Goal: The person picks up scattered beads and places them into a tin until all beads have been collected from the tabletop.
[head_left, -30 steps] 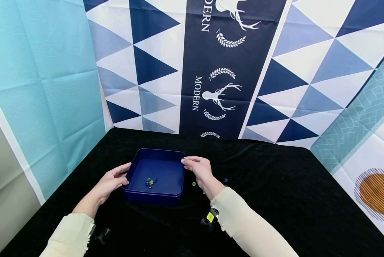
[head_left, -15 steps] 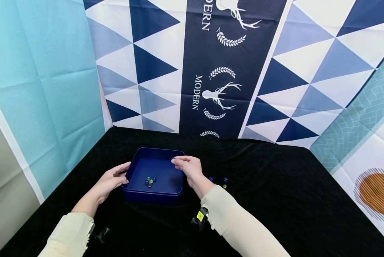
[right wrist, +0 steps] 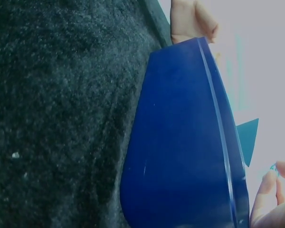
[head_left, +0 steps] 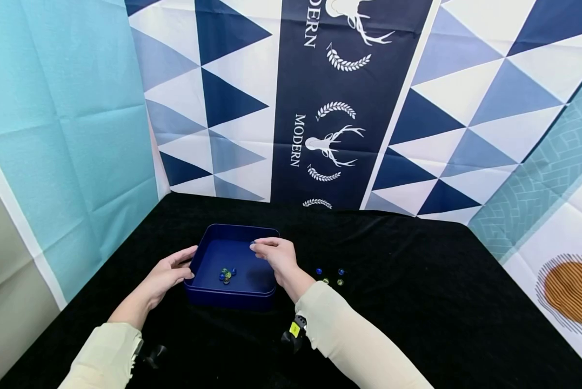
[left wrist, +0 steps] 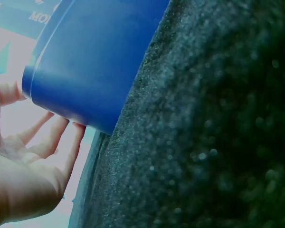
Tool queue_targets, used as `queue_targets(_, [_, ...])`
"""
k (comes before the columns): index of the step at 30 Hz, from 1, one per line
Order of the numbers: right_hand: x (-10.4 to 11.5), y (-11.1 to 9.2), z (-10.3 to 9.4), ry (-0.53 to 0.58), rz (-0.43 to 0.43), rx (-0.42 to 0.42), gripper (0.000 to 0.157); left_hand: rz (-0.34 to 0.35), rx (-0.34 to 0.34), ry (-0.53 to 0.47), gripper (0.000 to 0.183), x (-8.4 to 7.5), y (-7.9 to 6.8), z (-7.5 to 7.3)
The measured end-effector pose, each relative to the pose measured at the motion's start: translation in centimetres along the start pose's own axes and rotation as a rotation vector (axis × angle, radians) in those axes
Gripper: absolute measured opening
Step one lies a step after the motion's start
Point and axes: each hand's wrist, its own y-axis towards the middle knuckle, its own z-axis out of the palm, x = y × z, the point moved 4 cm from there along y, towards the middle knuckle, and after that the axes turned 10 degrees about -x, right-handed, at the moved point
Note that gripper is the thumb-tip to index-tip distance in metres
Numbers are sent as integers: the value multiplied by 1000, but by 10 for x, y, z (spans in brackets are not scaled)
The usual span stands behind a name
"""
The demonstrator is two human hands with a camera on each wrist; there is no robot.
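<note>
A square dark-blue box (head_left: 208,254), open at the top, sits on the black cloth. Inside it, a cluster of several glass marbles (head_left: 226,275), blue, green and amber, lies toward the front. My left hand (head_left: 161,275) rests against the box's left side, fingers extended; the left wrist view shows its fingertips (left wrist: 78,126) at the outer wall. Over the right part of the box, my right hand (head_left: 278,259) pinches a small glass marble (right wrist: 274,167) between thumb and fingertips. The fingers mostly cover that marble.
Right of the box, several loose blue and yellow-green marbles (head_left: 341,272) lie on the black cloth (head_left: 417,302). A patterned fabric backdrop (head_left: 237,108) stands behind the table, with a turquoise curtain (head_left: 77,135) at the left.
My right hand has moved left from the box's right rim to over its inside, still pinching the marble. Loose marbles behind the arm have come into view. My left hand stays put.
</note>
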Motion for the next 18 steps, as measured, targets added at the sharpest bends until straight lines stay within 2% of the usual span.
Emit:
queue_targets(10, [2, -5, 5, -10, 6, 17, 25, 3, 11, -1, 71, -2, -2, 1])
queue_targets(18, [-1, -6, 1, -28, 16, 13, 21, -4, -1, -3, 70, -1, -2, 0])
